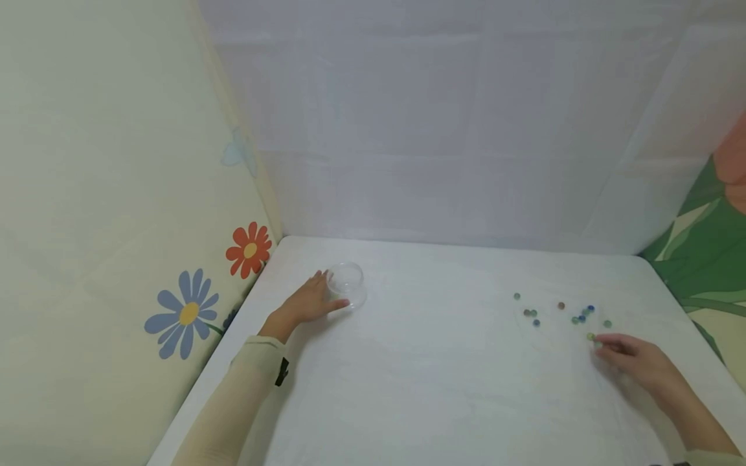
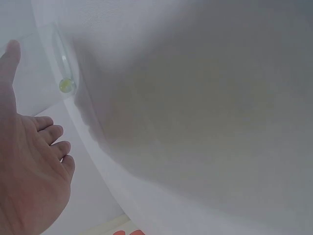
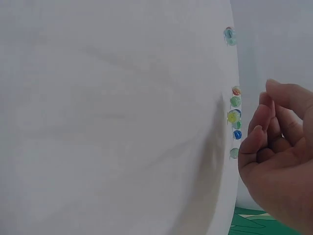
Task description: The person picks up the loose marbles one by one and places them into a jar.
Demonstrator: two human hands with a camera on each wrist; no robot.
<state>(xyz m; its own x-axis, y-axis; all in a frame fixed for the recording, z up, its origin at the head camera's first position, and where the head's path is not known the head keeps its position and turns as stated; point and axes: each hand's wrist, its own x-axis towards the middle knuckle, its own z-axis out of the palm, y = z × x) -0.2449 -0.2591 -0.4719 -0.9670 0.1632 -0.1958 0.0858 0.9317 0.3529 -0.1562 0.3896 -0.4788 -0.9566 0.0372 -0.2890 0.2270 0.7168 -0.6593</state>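
Beside the relaxed right hand [image 1: 640, 362] lies a yellow-green marble [image 1: 590, 336]; the left hand [image 1: 309, 301] holds a clear cup [image 1: 350, 283].

You have a wide open lane along the white cloth-covered tabletop [image 1: 431, 369] between your left hand [image 1: 309, 302] and the scattered small green, blue and brown glass marbles [image 1: 575, 320]. Your left hand blocks the left side of the clear round cup [image 1: 352, 279]; its right side faces open room. The marbles lie beyond your right hand [image 1: 635, 364], and a yellow-green glass marble [image 1: 590, 336] sits just at its fingertips. A hanging white sheet [image 1: 443, 129] closes the far edge, a cream flowered panel [image 1: 87, 194] the left, a green leaf-patterned panel [image 1: 696, 259] the right.
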